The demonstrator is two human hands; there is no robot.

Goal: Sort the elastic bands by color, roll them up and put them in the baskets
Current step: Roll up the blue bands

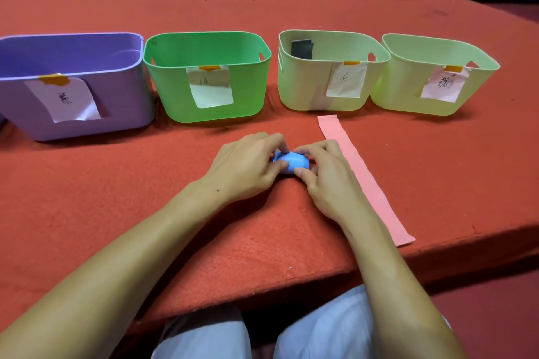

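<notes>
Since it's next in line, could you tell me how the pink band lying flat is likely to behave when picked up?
The pink band is thin and lies flat on the red cloth, so it will probably droop limply and feel light. It may need a fingernail under one end to lift.

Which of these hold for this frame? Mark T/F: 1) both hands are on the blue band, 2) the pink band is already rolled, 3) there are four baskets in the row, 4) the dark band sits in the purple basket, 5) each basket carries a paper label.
1) True. The left hand and right hand both pinch the blue band, which is rolled up between them.
2) False. The pink band lies flat and unrolled on the red table, beside the right hand.
3) True. Purple basket, green basket, and two pale green ones.
4) False. The dark band is in the left pale green basket.
5) True. Every basket has a taped paper label on its front.
</notes>
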